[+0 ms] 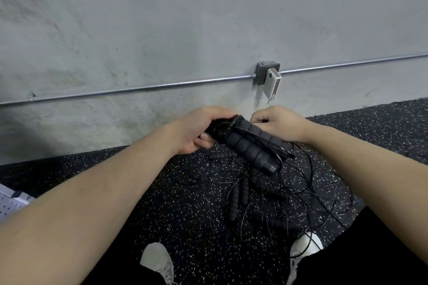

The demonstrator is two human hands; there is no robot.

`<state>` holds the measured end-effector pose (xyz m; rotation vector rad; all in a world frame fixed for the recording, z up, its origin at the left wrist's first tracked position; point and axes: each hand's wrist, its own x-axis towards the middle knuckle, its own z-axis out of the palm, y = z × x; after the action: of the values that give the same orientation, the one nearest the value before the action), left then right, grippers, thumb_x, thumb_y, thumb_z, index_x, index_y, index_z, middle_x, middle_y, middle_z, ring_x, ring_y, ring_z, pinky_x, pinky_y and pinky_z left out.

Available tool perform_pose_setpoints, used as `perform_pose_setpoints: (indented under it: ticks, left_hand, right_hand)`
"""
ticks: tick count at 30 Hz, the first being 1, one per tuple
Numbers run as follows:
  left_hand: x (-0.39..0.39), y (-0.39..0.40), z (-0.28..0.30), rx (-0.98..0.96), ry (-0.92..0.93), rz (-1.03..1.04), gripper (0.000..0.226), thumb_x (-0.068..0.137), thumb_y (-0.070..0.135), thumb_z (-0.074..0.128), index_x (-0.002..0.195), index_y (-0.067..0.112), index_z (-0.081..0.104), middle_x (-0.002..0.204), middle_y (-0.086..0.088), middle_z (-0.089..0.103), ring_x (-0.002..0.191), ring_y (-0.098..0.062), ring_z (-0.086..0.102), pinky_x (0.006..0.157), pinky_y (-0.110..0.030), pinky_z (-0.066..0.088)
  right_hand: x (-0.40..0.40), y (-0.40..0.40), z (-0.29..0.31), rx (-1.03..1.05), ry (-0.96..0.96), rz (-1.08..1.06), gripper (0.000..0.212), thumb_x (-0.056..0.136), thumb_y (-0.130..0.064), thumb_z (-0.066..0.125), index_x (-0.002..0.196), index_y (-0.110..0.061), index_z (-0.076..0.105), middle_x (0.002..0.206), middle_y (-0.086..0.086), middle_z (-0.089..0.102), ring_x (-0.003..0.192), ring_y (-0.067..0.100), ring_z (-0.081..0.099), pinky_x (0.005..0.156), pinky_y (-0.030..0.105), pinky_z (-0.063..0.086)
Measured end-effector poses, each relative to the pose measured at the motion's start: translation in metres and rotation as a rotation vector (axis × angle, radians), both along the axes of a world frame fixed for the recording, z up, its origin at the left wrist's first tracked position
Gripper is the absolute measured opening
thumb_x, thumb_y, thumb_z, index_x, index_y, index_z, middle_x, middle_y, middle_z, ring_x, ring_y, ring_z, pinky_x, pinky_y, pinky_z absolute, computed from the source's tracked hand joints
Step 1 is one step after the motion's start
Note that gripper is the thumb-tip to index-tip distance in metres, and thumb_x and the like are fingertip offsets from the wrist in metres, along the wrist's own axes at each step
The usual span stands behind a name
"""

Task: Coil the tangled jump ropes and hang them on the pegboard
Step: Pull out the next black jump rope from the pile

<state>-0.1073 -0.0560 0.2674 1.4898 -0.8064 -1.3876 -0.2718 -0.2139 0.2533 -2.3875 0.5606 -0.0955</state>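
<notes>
coiling rope, handles in hand
left hand (196, 131) grips handles (249, 143); right hand (275, 122) pinches cord; could snag on floor tangle (266, 194).

Both bare forearms reach forward, wrists close together. The left hand (199, 128) grips a bundle of handles (245, 143), fingers curled. The right hand (276, 122) is closed in a pinch beside it.

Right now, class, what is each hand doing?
Left hand: fingers curled round the black handles.
Right hand: fingers curled, apparently pinching the thin cord; the contact is hidden.
</notes>
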Motion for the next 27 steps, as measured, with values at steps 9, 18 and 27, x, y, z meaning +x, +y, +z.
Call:
perform_pose_setpoints:
  ticks: [9,18,27]
  left_hand:
    - [-0.015,-0.012,-0.011,-0.035,-0.538,0.048,0.025,0.099,0.03,0.054,0.074,0.027,0.054,0.059,0.005,0.042,0.036,-0.006,0.029,0.037,-0.017,0.023]
    - [-0.02,-0.014,-0.015,-0.08,-0.856,-0.013,0.025,0.105,0.039,0.05,0.104,0.016,0.04,0.08,-0.001,0.052,0.058,-0.01,0.043,0.05,-0.024,0.035]
    - [-0.017,-0.021,-0.028,-0.155,-0.599,0.409,0.015,0.107,0.031,0.044,0.098,0.02,0.038,0.078,-0.003,0.048,0.056,-0.013,0.041,0.043,-0.025,0.032]
  right_hand:
    - [0.007,0.001,0.015,0.131,-0.073,-0.167,0.023,0.082,-0.05,0.077,0.073,-0.029,0.078,0.051,-0.006,0.039,0.045,0.008,0.029,0.044,0.018,0.024]
    - [0.015,0.018,0.028,0.168,-0.072,-0.298,0.025,0.086,-0.044,0.075,0.074,-0.022,0.076,0.04,-0.015,0.044,0.036,0.003,0.034,0.044,0.018,0.03]
    - [0.038,0.044,0.022,0.378,-0.236,-0.394,0.011,0.104,-0.024,0.05,0.112,-0.019,0.056,0.065,-0.004,0.055,0.043,0.003,0.043,0.039,0.017,0.031]
